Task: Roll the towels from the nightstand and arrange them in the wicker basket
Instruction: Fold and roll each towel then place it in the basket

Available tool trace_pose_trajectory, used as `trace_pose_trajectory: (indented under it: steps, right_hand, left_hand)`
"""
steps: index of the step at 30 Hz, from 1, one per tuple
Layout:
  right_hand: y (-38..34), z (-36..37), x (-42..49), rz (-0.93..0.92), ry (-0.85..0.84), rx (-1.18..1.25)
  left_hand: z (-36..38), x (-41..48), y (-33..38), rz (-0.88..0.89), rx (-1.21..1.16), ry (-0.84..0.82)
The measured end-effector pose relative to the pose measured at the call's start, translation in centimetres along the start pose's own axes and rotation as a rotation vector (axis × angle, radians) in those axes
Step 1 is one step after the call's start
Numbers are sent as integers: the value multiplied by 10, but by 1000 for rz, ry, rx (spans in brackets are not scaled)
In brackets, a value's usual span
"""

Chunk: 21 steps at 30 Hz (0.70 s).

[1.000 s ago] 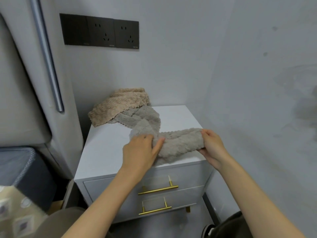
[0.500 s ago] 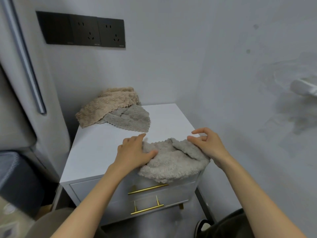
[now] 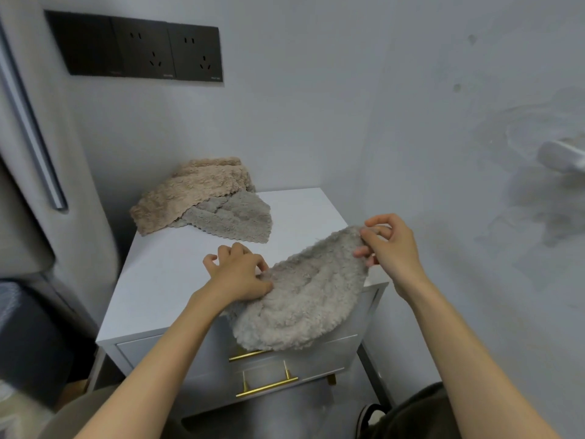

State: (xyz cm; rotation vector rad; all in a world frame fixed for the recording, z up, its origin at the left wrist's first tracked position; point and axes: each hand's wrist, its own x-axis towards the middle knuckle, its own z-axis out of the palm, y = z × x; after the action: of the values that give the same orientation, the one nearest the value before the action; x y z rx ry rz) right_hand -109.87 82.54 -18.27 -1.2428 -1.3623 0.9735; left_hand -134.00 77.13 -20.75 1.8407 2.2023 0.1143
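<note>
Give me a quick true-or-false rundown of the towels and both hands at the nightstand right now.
1. Both the left hand and the right hand hold the fluffy grey towel at the front of the white nightstand. True.
2. That towel is rolled into a tight cylinder. False: it is loose and crumpled, sagging over the nightstand's front edge in front of the top drawer.
3. A fluffy beige towel lies at the back left corner of the nightstand, partly on top of a second grey towel. True.
4. The wicker basket stands on the nightstand beside the towels. False: no basket shows anywhere in this view.
</note>
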Motion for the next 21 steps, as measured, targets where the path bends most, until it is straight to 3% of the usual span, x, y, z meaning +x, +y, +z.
trace_pose_trajectory:
  steps: [3,8,13,17,21]
  right_hand:
    - [-5,2,-2,30,35,177]
    - [-11,1,-3,-102,184,224]
    - [-15,0,-11,-207,157,235]
    - [-13,0,-16,-278,211,-8]
    - [-17,4,-22,-395,272,-151]
  left_hand:
    - [1,0,2,63,-45,99]
    - [-16,-9,-2,186,-578,324]
    - [-42,-18,-2,217,-820,636]
    - [-49,-22,-9,162,-508,1008]
    - [-49,-30,-14,192,-293,1092]
